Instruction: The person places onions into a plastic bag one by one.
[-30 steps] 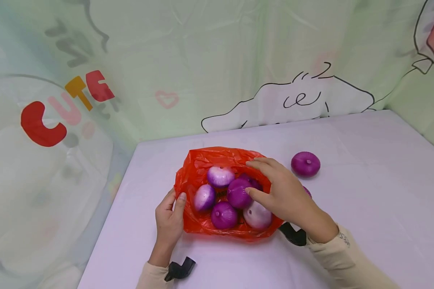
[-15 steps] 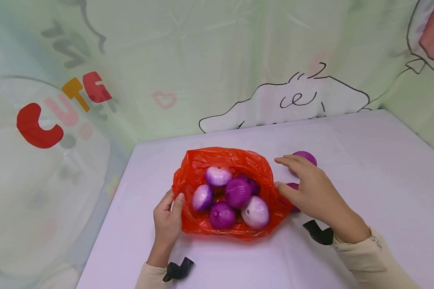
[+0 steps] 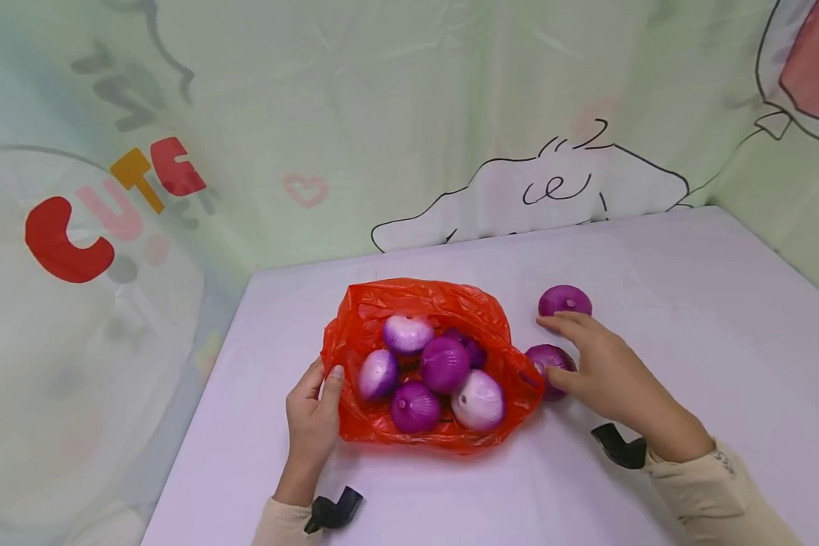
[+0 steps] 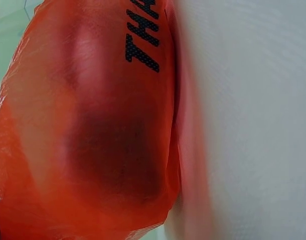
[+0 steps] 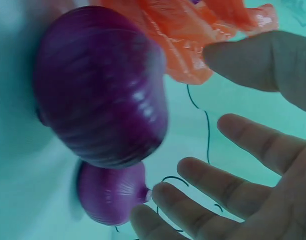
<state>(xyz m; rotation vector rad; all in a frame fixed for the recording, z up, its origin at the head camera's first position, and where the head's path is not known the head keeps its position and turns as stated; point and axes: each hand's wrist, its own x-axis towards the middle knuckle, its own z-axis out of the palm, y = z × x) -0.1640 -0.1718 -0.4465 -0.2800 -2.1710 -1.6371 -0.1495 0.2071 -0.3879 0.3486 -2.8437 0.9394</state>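
A red plastic bag [image 3: 409, 292] lies with its mouth spread wide, and several purple and whitish onions sit inside it, among them a white-purple onion [image 3: 478, 400]. At the bag's left rim my left hand [image 3: 312, 417] pinches the plastic, thumb over the edge. My right hand [image 3: 614, 371] hovers over a purple onion [image 5: 100, 85] just right of the bag, fingers spread and holding nothing. Farther back, a second purple onion [image 3: 565, 300] rests on the table, partly behind my fingertips. The left wrist view is filled by the bag's side [image 4: 113, 150], with dark onion shapes showing through.
A pale lilac cloth covers the table [image 3: 710, 318]. Its back edge meets a light green printed curtain [image 3: 416, 114], which also hangs along the left side. Black wrist mounts [image 3: 334, 509] stick out below both hands.
My right hand has moved right, from above the bag to over the nearer loose onion. The left hand keeps its hold on the rim. The view has shifted slightly.
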